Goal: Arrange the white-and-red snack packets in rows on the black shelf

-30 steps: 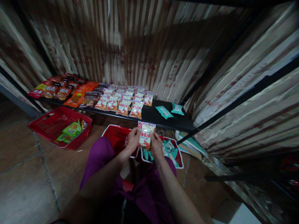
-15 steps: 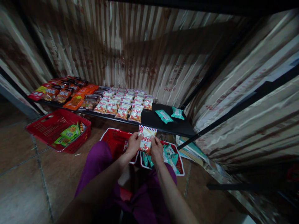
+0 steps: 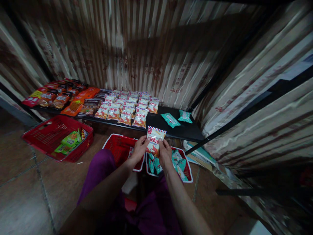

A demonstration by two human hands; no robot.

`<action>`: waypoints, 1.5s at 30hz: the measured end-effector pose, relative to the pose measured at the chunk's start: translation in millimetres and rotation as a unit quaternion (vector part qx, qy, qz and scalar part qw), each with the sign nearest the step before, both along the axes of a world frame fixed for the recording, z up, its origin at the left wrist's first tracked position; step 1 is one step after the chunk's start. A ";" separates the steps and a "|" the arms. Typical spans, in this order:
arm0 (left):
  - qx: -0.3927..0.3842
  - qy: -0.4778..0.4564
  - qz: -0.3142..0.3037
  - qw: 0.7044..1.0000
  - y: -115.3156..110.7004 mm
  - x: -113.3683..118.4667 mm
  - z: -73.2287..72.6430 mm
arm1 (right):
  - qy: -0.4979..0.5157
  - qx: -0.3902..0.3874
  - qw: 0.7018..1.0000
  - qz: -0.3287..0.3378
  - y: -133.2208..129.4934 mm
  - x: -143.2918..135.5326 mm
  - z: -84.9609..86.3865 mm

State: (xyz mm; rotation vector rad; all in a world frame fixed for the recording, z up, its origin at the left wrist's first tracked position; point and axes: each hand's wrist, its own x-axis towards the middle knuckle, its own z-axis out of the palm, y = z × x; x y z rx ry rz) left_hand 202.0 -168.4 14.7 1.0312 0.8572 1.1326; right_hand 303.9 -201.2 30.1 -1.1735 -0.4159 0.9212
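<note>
A white and orange snack packet (image 3: 154, 141) with a striped top edge is held upright between both hands, in front of the shelf's edge. My left hand (image 3: 140, 148) pinches its left side, and my right hand (image 3: 165, 151) grips its right side with the thumb on the front. Rows of matching packets (image 3: 126, 115) lie on the black shelf (image 3: 156, 121). Two teal packets (image 3: 170, 120) rest to their right. Beneath my hands are a red basket (image 3: 118, 143) and another basket (image 3: 188, 168) holding teal packets.
At the shelf's left lie brown, orange and red packets (image 3: 77, 103). A red basket (image 3: 46, 135) with green packets stands on the floor at left. A black post (image 3: 215, 135) slants beside the shelf's right end, near stacked papers (image 3: 199, 152). Striped curtains hang behind.
Both hands have raised the packet slightly, and it tilts a little differently. The view has shifted slightly, moving the shelf and left basket leftward. The grip on the packet is unchanged.
</note>
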 end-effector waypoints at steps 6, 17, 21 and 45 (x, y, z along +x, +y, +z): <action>0.019 0.041 0.028 0.999 5.2 5.3 -10.9 | 0.004 -0.005 1.000 0.015 8.6 6.3 -4.8; 0.025 0.092 0.079 0.992 42.7 34.0 1.2 | -0.049 0.004 0.999 -0.006 36.9 33.0 -20.6; 0.012 0.105 0.086 0.991 43.3 42.1 -2.3 | -0.065 -0.008 0.997 -0.039 42.4 37.5 -25.6; 0.093 0.214 0.102 0.967 49.0 63.9 -7.8 | -0.127 -0.029 0.988 -0.083 59.3 53.4 -50.3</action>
